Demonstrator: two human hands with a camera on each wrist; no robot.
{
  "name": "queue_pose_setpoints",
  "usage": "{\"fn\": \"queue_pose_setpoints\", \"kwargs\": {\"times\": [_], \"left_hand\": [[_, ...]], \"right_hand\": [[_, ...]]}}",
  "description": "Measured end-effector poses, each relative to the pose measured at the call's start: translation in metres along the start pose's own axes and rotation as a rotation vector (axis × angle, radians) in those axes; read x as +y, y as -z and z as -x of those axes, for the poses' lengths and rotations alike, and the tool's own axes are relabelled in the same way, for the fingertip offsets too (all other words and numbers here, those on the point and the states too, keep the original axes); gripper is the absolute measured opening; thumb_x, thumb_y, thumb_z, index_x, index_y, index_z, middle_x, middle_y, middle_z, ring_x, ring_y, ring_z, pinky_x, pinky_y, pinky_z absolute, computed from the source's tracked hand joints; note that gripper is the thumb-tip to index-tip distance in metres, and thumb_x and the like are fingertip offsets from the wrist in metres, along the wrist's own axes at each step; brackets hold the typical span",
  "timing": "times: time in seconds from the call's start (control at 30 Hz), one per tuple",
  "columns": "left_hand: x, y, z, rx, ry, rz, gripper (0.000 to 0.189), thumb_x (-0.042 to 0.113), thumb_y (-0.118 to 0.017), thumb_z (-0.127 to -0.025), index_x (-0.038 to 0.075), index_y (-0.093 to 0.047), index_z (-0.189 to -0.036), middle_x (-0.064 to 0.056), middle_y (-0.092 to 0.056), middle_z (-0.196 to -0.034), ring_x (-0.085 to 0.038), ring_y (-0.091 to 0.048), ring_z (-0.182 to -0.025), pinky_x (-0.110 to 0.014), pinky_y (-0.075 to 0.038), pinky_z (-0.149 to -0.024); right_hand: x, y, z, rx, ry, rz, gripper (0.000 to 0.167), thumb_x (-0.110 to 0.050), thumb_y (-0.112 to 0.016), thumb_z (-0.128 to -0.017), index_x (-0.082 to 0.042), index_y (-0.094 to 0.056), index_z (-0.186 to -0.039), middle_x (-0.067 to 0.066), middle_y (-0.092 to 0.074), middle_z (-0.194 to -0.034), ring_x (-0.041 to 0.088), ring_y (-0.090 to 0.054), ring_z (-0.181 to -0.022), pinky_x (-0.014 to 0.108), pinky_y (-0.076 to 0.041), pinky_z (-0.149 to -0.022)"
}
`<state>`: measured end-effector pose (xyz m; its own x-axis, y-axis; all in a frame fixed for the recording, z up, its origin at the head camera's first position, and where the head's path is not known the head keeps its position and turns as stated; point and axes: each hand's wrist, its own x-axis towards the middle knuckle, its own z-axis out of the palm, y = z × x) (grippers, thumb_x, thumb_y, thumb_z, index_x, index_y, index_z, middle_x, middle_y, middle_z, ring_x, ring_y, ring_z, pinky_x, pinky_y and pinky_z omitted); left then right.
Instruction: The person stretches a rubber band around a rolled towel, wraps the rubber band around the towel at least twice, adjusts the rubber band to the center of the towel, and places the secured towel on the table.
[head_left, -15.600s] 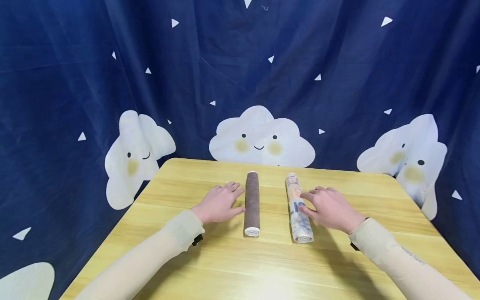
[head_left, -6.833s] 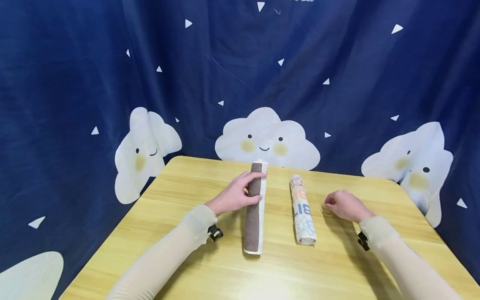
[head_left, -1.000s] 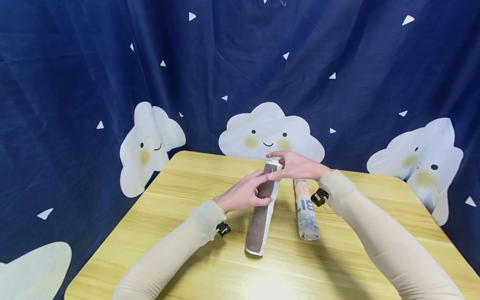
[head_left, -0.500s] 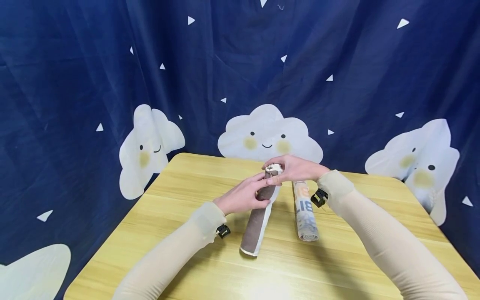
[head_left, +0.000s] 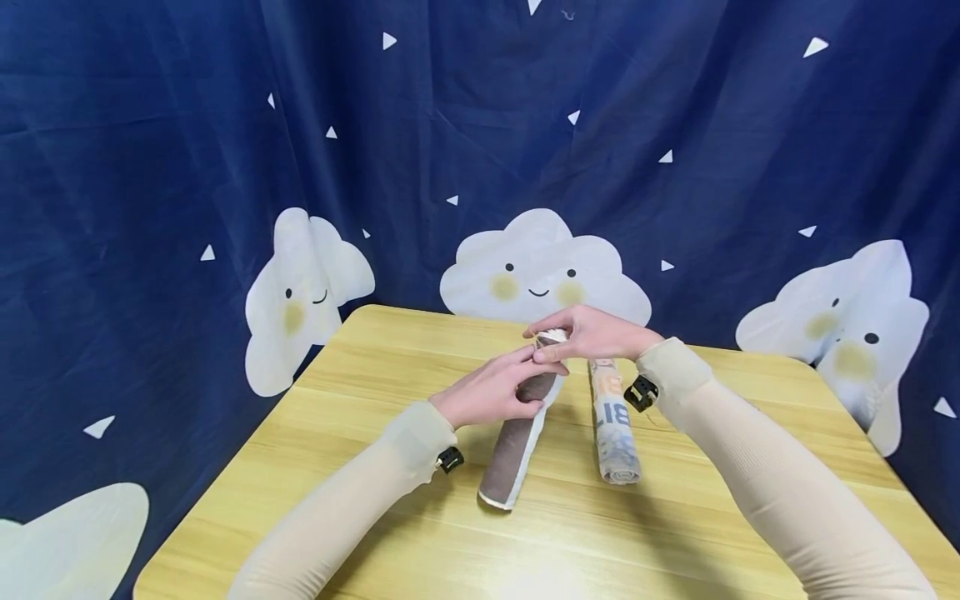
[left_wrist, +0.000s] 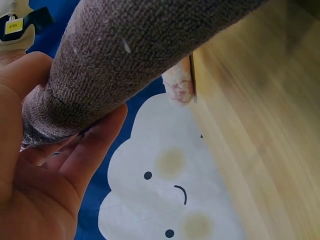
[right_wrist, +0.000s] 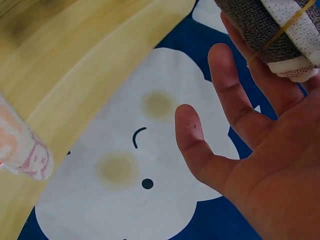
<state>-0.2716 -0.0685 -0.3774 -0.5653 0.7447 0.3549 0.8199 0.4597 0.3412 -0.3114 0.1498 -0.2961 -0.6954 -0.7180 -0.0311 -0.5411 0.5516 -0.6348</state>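
Note:
A brown rolled towel with a white edge strip slants above the table, its far end raised. My left hand grips it around the upper half, thumb on the near side. At the far end is my right hand, its thumb and fingers spread around the roll and touching the left fingertips. In the right wrist view a thin yellow rubber band crosses the towel's end and runs to the right fingers. The left wrist view shows the brown pile resting in the left fingers.
A second rolled towel, white with printed letters, lies on the wooden table to the right, its far end behind the right hand. A dark blue curtain with clouds hangs behind and beside the table.
Over the longer span the left hand lifted the brown towel and the right hand came across with the band to its far end. Lately the towel's near end swung slightly left.

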Motion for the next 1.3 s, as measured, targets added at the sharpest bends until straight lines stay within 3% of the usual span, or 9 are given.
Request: {"fn": "queue_pose_setpoints", "kwargs": {"times": [0.27,0.47,0.63,1.03,1.3], "left_hand": [[-0.002,-0.003,0.000,0.016,-0.005,0.013,0.049,0.021,-0.068,-0.089,0.033,-0.057,-0.136,0.009,-0.044,-0.148,-0.007,-0.051,-0.121,-0.027,-0.049,-0.098],[-0.005,-0.006,0.003,0.044,0.029,0.067,0.048,0.024,-0.068,-0.090,0.034,-0.056,-0.136,0.011,-0.046,-0.142,-0.007,-0.053,-0.116,-0.026,-0.050,-0.095],[-0.004,-0.006,0.006,0.051,0.065,0.106,0.048,0.026,-0.068,-0.091,0.034,-0.056,-0.136,0.011,-0.048,-0.130,-0.009,-0.055,-0.101,-0.023,-0.052,-0.082],[0.000,-0.008,0.010,0.061,0.046,0.090,0.049,0.025,-0.068,-0.092,0.033,-0.055,-0.139,0.006,-0.049,-0.132,-0.009,-0.057,-0.100,-0.020,-0.052,-0.080],[0.001,-0.009,0.011,0.095,0.038,0.088,0.050,0.025,-0.068,-0.092,0.034,-0.055,-0.140,0.004,-0.050,-0.128,-0.009,-0.057,-0.091,-0.019,-0.051,-0.074]], "right_hand": [[-0.004,0.001,0.003,-0.006,0.021,-0.012,0.022,-0.041,-0.073,-0.091,-0.022,-0.073,-0.104,-0.004,-0.071,-0.102,0.019,-0.063,-0.091,0.036,-0.050,-0.086],[-0.003,0.002,0.009,0.007,-0.014,-0.037,0.025,-0.039,-0.076,-0.088,-0.022,-0.072,-0.107,-0.002,-0.070,-0.099,0.020,-0.062,-0.086,0.035,-0.050,-0.080],[0.001,0.003,0.011,-0.018,-0.054,-0.055,0.030,-0.039,-0.080,-0.085,-0.027,-0.070,-0.110,-0.001,-0.072,-0.100,0.021,-0.065,-0.087,0.037,-0.051,-0.082],[0.004,0.007,0.013,-0.108,-0.024,-0.104,0.032,-0.027,-0.078,-0.087,-0.024,-0.068,-0.117,-0.002,-0.070,-0.112,0.022,-0.063,-0.105,0.043,-0.047,-0.096],[0.007,0.009,0.014,-0.095,0.020,-0.095,0.025,-0.020,-0.073,-0.091,-0.026,-0.069,-0.114,-0.003,-0.070,-0.113,0.021,-0.061,-0.107,0.042,-0.046,-0.098]]}}
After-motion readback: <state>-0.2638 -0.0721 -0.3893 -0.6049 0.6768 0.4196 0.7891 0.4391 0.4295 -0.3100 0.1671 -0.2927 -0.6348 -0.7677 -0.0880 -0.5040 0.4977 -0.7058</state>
